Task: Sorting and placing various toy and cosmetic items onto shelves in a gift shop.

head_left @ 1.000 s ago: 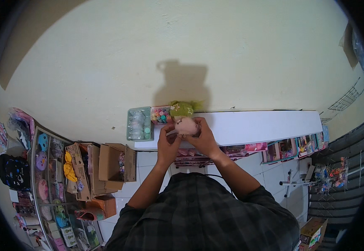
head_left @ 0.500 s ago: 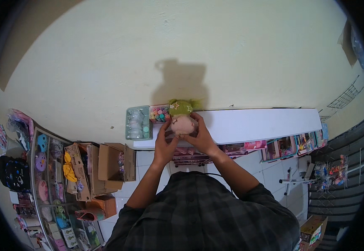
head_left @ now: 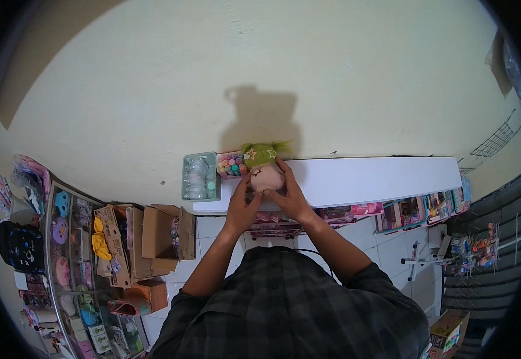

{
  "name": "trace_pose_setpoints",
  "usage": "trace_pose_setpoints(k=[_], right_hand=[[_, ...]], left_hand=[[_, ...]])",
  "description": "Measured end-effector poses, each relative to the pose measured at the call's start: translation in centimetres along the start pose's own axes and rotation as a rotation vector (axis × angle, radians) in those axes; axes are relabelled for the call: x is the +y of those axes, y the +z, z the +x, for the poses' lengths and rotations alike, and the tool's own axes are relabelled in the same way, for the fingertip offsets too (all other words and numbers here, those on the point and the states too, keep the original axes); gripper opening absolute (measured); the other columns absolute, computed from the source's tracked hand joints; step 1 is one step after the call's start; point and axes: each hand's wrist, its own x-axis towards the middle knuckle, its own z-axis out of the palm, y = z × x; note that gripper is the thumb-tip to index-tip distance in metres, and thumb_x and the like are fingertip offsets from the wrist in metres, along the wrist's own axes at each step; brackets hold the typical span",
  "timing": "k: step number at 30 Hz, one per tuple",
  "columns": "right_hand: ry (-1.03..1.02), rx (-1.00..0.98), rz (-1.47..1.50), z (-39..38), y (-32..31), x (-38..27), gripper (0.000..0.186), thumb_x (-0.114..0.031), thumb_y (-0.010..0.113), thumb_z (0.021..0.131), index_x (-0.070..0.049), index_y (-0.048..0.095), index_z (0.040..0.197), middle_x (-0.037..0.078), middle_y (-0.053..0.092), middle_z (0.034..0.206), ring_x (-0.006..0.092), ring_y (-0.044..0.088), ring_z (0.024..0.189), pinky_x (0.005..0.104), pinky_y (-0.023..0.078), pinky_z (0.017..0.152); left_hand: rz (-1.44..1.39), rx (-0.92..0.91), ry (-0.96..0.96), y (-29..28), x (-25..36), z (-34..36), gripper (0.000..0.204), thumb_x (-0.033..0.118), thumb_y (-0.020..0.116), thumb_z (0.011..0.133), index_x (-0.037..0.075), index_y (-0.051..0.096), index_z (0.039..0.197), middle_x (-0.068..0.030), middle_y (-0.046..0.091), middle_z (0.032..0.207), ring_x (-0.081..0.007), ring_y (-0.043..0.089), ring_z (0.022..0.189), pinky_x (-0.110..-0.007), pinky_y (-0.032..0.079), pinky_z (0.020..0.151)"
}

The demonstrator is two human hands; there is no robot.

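Observation:
Both my hands cup a rounded pink plush toy with dark stitched marks, just above the near part of a long white shelf. My left hand curves round its left side, and my right hand wraps its right side. The thumbs come close together at its near edge. Right behind the pink part sits a fuzzy green part with star shapes and tufts at its sides. I cannot tell whether the two are joined. Left of it stands a box of colourful markers.
A green plastic basket of clear round containers stands at the shelf's left end, by the wall. Under the shelf's front edge are racks of packaged goods. Cardboard boxes and a glass display case stand to the left.
The pink plush part has turned and shifted slightly to the right, with my hands following it. The green part behind it shows a little more.

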Motion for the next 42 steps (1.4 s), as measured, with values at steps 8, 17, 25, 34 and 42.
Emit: trace_pose_setpoints(k=[8,17,25,34,42], right_hand=[[-0.152,0.038,-0.327,-0.7,-0.1,2.0,0.090,-0.004,0.069,0.089,0.002,0.019,0.163,0.020,0.039,0.156,0.0291,0.044,0.142,0.0410,0.036,0.121],[-0.061,0.062,0.004,1.1,-0.5,0.2,0.088,-0.009,0.068,0.091,0.005,0.019,0.163,0.024,0.038,0.157,0.0314,0.042,0.145,0.0409,0.035,0.121],[-0.109,0.018,-0.195,0.2,-0.4,1.7,0.088,-0.006,0.067,0.094,0.002,0.016,0.166,0.023,0.033,0.162,0.0303,0.036,0.148,0.0408,0.032,0.122],[0.073,0.094,-0.202,-1.8,-0.7,-1.2,0.063,-0.004,0.070,0.092,0.001,0.040,0.147,0.016,0.051,0.137,0.0240,0.053,0.129,0.0390,0.045,0.112],[0.043,0.080,-0.146,-0.8,-0.5,0.7,0.059,-0.008,0.073,0.094,0.002,0.046,0.145,0.019,0.063,0.130,0.0237,0.063,0.119,0.0370,0.053,0.102]], left_hand=[[-0.060,-0.056,-0.081,0.2,-0.1,0.2,0.062,0.015,0.063,0.100,-0.002,0.040,0.155,-0.0218,0.062,0.139,-0.0283,0.065,0.119,-0.037,0.052,0.097],[-0.100,-0.031,-0.047,0.4,-0.5,0.3,0.071,0.014,0.064,0.100,-0.005,0.031,0.160,-0.0243,0.051,0.151,-0.0285,0.060,0.128,-0.038,0.050,0.103],[-0.050,-0.042,-0.032,0.3,0.4,0.4,0.070,0.014,0.064,0.101,-0.004,0.030,0.160,-0.0241,0.050,0.153,-0.0287,0.057,0.133,-0.039,0.046,0.110],[0.052,-0.055,-0.058,-0.6,0.7,-1.0,0.067,0.005,0.073,0.094,-0.002,0.042,0.153,-0.0200,0.062,0.134,-0.0261,0.066,0.116,-0.037,0.055,0.095],[-0.023,0.031,-0.068,-0.6,-0.5,-0.5,0.061,0.005,0.075,0.093,-0.003,0.047,0.147,-0.0196,0.067,0.126,-0.0247,0.069,0.112,-0.036,0.057,0.094]])
